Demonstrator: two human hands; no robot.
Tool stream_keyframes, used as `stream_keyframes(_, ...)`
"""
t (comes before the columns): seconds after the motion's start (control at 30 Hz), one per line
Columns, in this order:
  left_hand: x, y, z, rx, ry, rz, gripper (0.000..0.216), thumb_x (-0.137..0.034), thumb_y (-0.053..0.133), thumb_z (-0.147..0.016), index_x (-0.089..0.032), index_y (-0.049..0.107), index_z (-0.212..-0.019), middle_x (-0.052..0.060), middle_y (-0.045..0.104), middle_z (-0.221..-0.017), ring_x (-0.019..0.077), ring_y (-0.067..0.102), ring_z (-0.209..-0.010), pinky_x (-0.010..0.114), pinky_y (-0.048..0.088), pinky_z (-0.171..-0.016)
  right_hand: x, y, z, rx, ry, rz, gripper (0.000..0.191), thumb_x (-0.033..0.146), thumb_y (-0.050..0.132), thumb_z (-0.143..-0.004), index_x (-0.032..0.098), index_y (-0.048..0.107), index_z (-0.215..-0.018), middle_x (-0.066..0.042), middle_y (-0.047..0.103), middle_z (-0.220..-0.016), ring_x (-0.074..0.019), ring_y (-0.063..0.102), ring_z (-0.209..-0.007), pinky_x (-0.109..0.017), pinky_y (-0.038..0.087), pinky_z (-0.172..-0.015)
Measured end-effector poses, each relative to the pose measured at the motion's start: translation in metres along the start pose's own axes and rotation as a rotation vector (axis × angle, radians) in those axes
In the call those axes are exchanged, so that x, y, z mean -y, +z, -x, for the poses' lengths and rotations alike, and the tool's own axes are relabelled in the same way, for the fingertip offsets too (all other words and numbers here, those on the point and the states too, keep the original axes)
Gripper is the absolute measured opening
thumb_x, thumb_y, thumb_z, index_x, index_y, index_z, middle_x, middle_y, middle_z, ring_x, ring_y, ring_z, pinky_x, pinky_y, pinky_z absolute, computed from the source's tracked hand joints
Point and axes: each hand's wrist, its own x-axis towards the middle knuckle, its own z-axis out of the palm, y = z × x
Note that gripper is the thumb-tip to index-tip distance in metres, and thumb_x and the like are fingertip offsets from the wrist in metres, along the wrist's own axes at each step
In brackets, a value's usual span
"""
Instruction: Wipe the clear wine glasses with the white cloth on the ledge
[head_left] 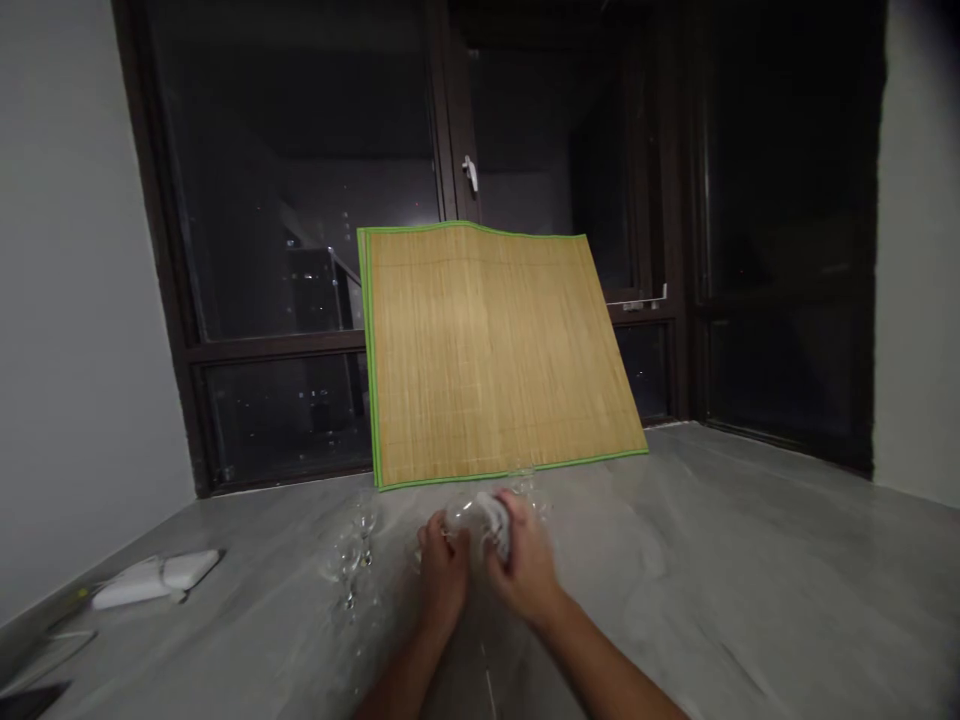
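My left hand (444, 570) is closed around a clear drinking glass (463, 512), its rounded side facing up between my hands. In my right hand (531, 562) is a crumpled white cloth (495, 522), pressed at the glass's right end; whether it is fabric or paper I cannot tell. Left of my hands, a clear stemmed glass (364, 517) stands on the grey marbled surface with another clear glass (341, 555) in front of it. Part of a further clear glass (523, 478) shows just behind my right hand. Motion and transparency blur the glass shapes.
A bamboo mat (495, 350) with green edging leans against the dark window (300, 180) behind my hands. At the left lies a folded white packet (157, 578) near the wall, with a dark object (34, 700) at the corner. The marbled surface (712, 590) extends right.
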Motion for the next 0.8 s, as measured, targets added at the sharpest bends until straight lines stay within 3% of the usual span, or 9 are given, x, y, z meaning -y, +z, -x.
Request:
stream_keyframes(0.1, -0.015, -0.001, 0.009, 0.164, 0.153, -0.047, 0.034, -0.026, 0.065, -0.076, -0.023, 0.064, -0.11, 0.005, 0.058, -0.098, 0.0224, 0.059, -0.087, 0.035, 0.046, -0.082, 0.014, 0.008, 0.005, 0.226, -0.129, -0.008, 0.07, 0.017, 0.056, -0.069, 0.019, 0.044, -0.138, -0.011, 0.063, -0.12, -0.0278, 0.058, -0.107, -0.042, 0.05, -0.092)
stream_keyframes(0.23, -0.026, -0.003, 0.015, 0.297, 0.218, -0.105, 0.03, -0.014, 0.062, -0.075, -0.025, 0.068, -0.103, 0.004, 0.059, -0.093, 0.0203, 0.057, -0.08, 0.031, 0.042, -0.076, 0.007, 0.002, -0.001, 0.277, -0.072, 0.072, 0.07, 0.013, 0.052, -0.07, 0.019, 0.044, -0.139, -0.011, 0.065, -0.112, -0.0284, 0.057, -0.101, -0.044, 0.05, -0.088)
stream_keyframes(0.33, -0.03, -0.004, 0.017, 0.306, 0.292, -0.146, 0.02, -0.014, 0.064, -0.075, -0.024, 0.068, -0.091, 0.004, 0.058, -0.089, 0.0192, 0.054, -0.077, 0.03, 0.039, -0.073, -0.003, 0.003, -0.001, 0.166, -0.043, 0.088, 0.068, 0.012, 0.05, -0.077, 0.02, 0.037, -0.143, -0.012, 0.061, -0.116, -0.0285, 0.055, -0.109, -0.046, 0.05, -0.093)
stream_keyframes(0.47, -0.034, -0.005, 0.017, 0.291, 0.347, -0.194, 0.023, -0.018, 0.063, -0.076, -0.024, 0.067, -0.098, 0.003, 0.058, -0.088, 0.0183, 0.053, -0.075, 0.029, 0.038, -0.07, -0.012, 0.009, 0.003, -0.109, -0.059, 0.135, 0.07, 0.012, 0.049, -0.083, 0.02, 0.024, -0.148, -0.018, 0.044, -0.137, -0.03, 0.047, -0.125, -0.049, 0.048, -0.097)
stream_keyframes(0.6, -0.034, -0.005, 0.017, 0.283, 0.3, -0.152, 0.026, -0.016, 0.063, -0.07, -0.023, 0.067, -0.095, -0.001, 0.056, -0.079, 0.0156, 0.049, -0.066, 0.027, 0.036, -0.064, -0.012, 0.012, 0.005, -0.237, -0.066, 0.188, 0.056, 0.015, 0.051, -0.085, 0.024, 0.037, -0.138, -0.013, 0.052, -0.121, -0.0289, 0.054, -0.111, -0.048, 0.051, -0.087)
stream_keyframes(0.8, -0.03, -0.007, 0.011, 0.233, 0.198, -0.024, 0.016, -0.026, 0.061, -0.073, -0.021, 0.068, -0.087, 0.0, 0.059, -0.077, 0.0161, 0.051, -0.068, 0.028, 0.04, -0.065, -0.012, 0.006, -0.002, -0.24, 0.126, 0.079, 0.035, 0.019, 0.047, -0.09, 0.02, 0.049, -0.124, -0.011, 0.062, -0.107, -0.0261, 0.059, -0.101, -0.043, 0.052, -0.085)
